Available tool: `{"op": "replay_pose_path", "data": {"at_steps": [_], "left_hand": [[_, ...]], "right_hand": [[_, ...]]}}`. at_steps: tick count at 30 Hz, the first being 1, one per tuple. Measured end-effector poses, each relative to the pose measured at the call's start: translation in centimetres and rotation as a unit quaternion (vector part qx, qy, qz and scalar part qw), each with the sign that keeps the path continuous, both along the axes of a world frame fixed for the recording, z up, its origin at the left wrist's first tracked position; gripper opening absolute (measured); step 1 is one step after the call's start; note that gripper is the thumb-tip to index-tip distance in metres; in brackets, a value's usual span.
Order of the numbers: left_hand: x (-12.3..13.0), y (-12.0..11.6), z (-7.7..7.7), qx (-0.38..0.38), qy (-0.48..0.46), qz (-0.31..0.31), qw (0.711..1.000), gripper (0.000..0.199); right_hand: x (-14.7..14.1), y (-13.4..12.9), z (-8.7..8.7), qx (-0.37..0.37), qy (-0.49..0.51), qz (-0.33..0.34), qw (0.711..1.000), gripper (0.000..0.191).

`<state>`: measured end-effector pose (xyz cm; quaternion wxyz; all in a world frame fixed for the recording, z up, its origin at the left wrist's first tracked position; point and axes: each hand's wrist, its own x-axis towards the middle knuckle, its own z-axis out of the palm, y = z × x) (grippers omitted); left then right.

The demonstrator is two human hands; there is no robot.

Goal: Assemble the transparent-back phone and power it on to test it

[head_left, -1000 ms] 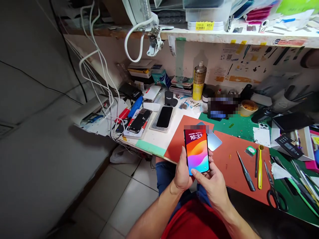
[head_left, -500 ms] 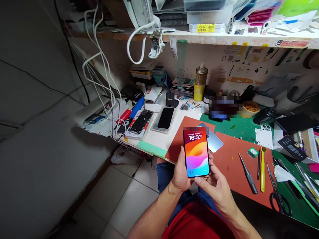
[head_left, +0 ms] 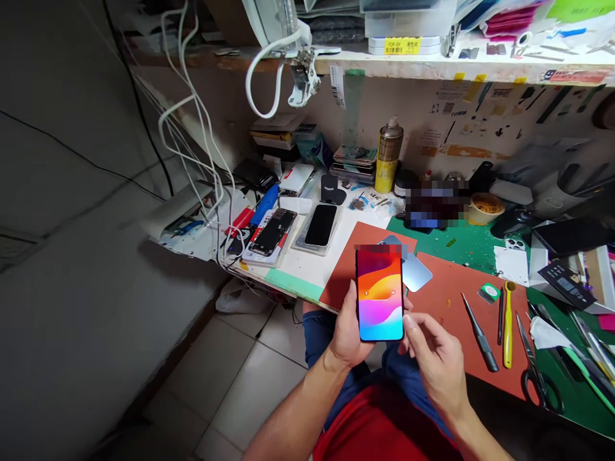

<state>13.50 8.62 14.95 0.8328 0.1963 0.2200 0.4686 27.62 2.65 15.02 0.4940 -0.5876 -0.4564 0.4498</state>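
Note:
In my left hand (head_left: 346, 330) is a smartphone (head_left: 380, 301), held upright toward me with its screen lit in orange, pink and blue. My left fingers wrap round behind it, and fingertips show past its right edge. My right hand (head_left: 437, 358) is beside the phone's lower right corner, its fingers loosely bent and apart, with nothing visible in them. Behind the phone, a pale blue flat panel (head_left: 417, 272) lies partly hidden on the reddish-brown mat (head_left: 446, 320).
To the right lie a grey pen-like tool (head_left: 480, 333), a yellow-handled tool (head_left: 508, 326) and scissors (head_left: 533, 371). Leftward are a dark-screened phone in a clear tray (head_left: 321, 225) and an opened phone part (head_left: 273, 232). A spray can (head_left: 388, 157) stands behind; white cables (head_left: 202, 141) hang left.
My right hand has moved right and its thumb has come off the phone's lower edge. The lock-screen clock is gone and the wallpaper picture has shifted. My left hand keeps its hold.

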Motion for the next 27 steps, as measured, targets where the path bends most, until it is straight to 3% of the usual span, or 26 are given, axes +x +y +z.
{"op": "replay_pose_path", "data": {"at_steps": [3, 7, 10, 13, 16, 21, 27], "left_hand": [[-0.1, 0.1, 0.2, 0.003, -0.005, 0.007, 1.0, 0.081], [-0.3, 0.3, 0.3, -0.016, -0.027, -0.007, 0.999, 0.083], [-0.4, 0.2, 0.1, -0.028, -0.038, -0.02, 0.999, 0.086], [-0.4, 0.2, 0.1, -0.023, -0.033, -0.014, 0.999, 0.085], [-0.3, 0.2, 0.3, -0.02, -0.034, -0.011, 0.999, 0.081], [-0.2, 0.0, 0.3, -0.022, -0.035, -0.006, 0.999, 0.078], [0.2, -0.5, -0.1, -0.06, -0.028, 0.067, 0.996, 0.054]], "right_hand": [[0.7, -1.1, 0.3, 0.157, -0.143, -0.035, 0.977, 0.006], [1.6, -2.3, 0.6, 0.337, -0.242, 0.013, 0.91, 0.023], [2.2, -2.6, 0.6, 0.401, -0.306, 0.073, 0.86, 0.027], [2.5, -2.5, 0.7, 0.422, -0.357, 0.109, 0.826, 0.026], [2.4, -2.2, 0.7, 0.422, -0.383, 0.118, 0.813, 0.028], [1.5, -1.4, 0.7, 0.4, -0.412, 0.101, 0.812, 0.037], [0.7, 0.5, 1.6, 0.357, -0.448, 0.058, 0.818, 0.047]]}}
